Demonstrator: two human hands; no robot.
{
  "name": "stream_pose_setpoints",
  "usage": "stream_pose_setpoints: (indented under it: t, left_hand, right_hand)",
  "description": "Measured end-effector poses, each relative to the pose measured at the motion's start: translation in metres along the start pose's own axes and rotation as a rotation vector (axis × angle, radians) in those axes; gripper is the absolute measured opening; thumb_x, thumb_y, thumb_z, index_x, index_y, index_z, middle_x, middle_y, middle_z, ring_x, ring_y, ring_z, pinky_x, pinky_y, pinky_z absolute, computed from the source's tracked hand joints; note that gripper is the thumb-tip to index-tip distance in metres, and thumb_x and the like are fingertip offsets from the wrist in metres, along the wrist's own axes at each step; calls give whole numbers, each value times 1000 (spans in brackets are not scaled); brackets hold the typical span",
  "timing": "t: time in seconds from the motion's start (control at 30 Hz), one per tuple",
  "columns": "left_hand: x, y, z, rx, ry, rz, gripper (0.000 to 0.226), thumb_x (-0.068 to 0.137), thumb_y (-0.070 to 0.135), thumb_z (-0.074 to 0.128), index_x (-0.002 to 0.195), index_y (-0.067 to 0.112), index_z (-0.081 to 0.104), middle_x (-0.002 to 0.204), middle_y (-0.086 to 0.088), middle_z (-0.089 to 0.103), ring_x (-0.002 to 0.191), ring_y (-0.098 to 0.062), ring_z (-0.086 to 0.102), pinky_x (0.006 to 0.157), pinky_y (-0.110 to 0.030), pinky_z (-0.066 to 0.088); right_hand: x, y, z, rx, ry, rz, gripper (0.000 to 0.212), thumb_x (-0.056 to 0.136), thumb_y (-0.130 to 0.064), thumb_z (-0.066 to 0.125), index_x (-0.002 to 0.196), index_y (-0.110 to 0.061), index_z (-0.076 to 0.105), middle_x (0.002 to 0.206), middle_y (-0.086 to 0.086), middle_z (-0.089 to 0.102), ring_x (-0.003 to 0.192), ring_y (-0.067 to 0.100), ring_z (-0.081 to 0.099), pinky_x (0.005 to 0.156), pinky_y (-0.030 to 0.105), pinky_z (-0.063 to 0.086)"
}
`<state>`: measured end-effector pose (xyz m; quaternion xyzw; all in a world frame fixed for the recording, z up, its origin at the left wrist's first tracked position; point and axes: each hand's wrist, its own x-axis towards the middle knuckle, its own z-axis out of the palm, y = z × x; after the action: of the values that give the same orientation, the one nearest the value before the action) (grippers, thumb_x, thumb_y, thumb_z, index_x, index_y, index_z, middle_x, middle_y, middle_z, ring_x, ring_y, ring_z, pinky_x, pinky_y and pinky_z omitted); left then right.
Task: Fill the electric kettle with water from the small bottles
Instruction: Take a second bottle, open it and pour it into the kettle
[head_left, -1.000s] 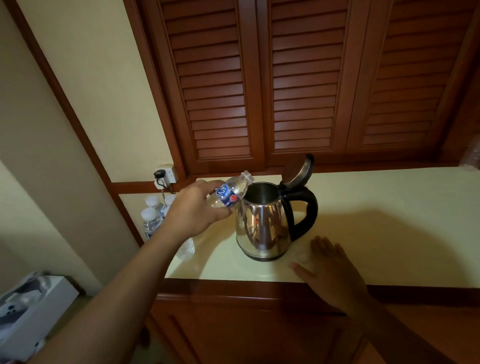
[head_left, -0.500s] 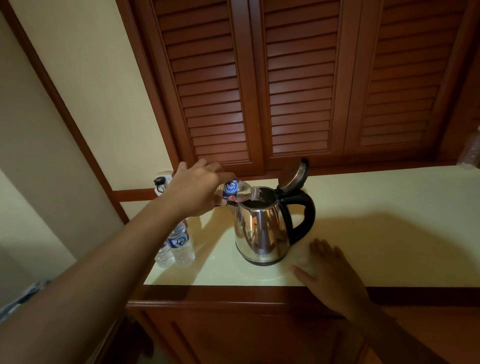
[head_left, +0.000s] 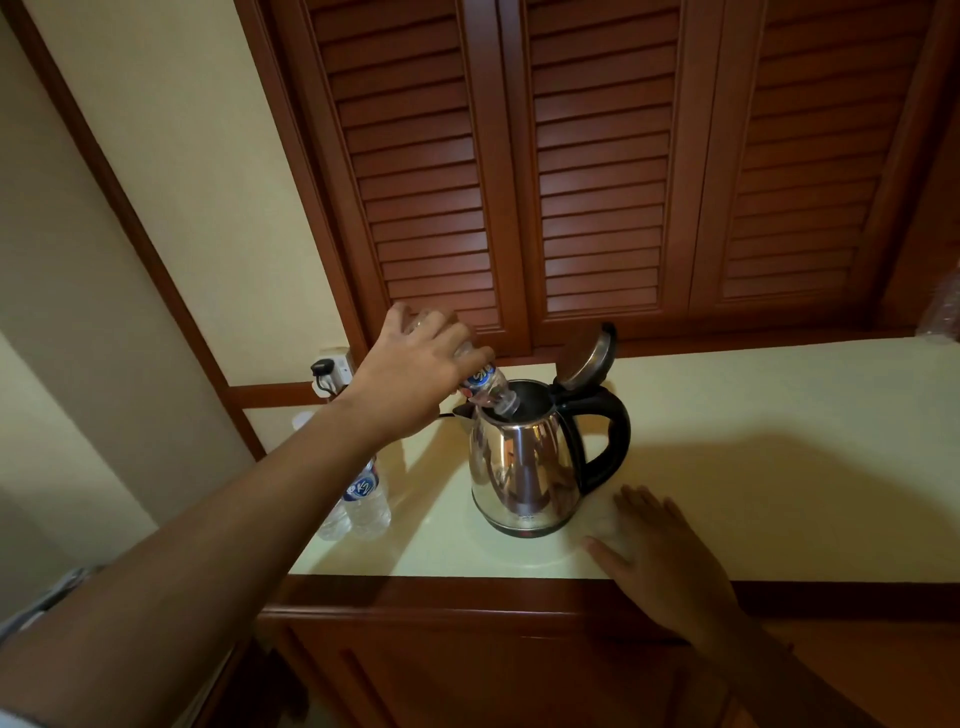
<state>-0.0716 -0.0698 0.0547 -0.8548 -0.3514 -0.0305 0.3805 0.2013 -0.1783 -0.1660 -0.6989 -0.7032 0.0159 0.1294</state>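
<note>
A steel electric kettle (head_left: 524, 467) with a black handle stands on the pale countertop (head_left: 753, 467), its lid (head_left: 587, 358) hinged up and open. My left hand (head_left: 410, 379) grips a small clear water bottle (head_left: 485, 387) with a blue label, tipped steeply with its neck pointing down into the kettle's mouth. My right hand (head_left: 660, 561) rests flat, fingers spread, on the counter just right of the kettle's base. More small bottles (head_left: 366, 499) stand at the counter's left end, partly hidden by my left forearm.
A wall socket with a black plug (head_left: 327, 371) sits behind my left hand. Louvred wooden doors (head_left: 597, 171) rise behind the counter. A wooden cabinet front (head_left: 467, 665) lies below the counter's edge. Crinkled plastic (head_left: 943, 312) shows at the far right.
My left hand has risen and tipped the bottle from roughly level to steeply neck-down in the kettle's opening. My right hand has stayed flat on the counter.
</note>
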Motion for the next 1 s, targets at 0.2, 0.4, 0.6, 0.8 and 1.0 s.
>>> stream_pose_setpoints:
  t: [0.2, 0.4, 0.6, 0.8, 1.0]
  left_hand:
    - [4, -1, -4, 30, -16, 14, 90, 76, 13, 84, 155, 28, 43, 153, -10, 48, 151, -37, 32, 114, -75, 31]
    - [7, 4, -7, 40, -25, 26, 89, 80, 13, 81, 157, 29, 40, 157, -9, 44, 157, -39, 23, 117, -77, 24]
    - [5, 8, -7, 43, -19, 22, 85, 85, 12, 76, 159, 28, 38, 159, -10, 42, 158, -39, 21, 119, -77, 20]
    - [-2, 10, -4, 49, -20, -25, 82, 88, 13, 73, 160, 27, 37, 155, -12, 46, 154, -40, 29, 117, -77, 22]
    - [-25, 18, 6, -118, -1, -234, 77, 87, 34, 72, 156, 25, 38, 145, -2, 58, 134, -30, 47, 114, -67, 33]
  right_hand:
    - [-2, -1, -1, 16, 8, -14, 88, 93, -73, 12, 156, -15, 30, 163, 6, 31, 153, 22, 22, 126, 42, 14]
    - [-5, 0, -3, 98, 34, -49, 58, 101, -60, 31, 148, -27, 42, 161, -2, 36, 153, 18, 22, 126, 42, 13]
    - [-5, 0, -5, 174, 49, -68, 42, 103, -53, 35, 136, -33, 53, 157, -6, 41, 152, 17, 23, 125, 39, 12]
    - [-8, 1, -2, 264, 98, -18, 48, 101, -52, 43, 141, -27, 51, 152, -3, 49, 146, 18, 37, 123, 38, 22]
    - [-12, -1, -11, 403, 148, -24, 41, 99, -40, 55, 136, -23, 57, 125, -6, 64, 112, 12, 54, 94, 31, 46]
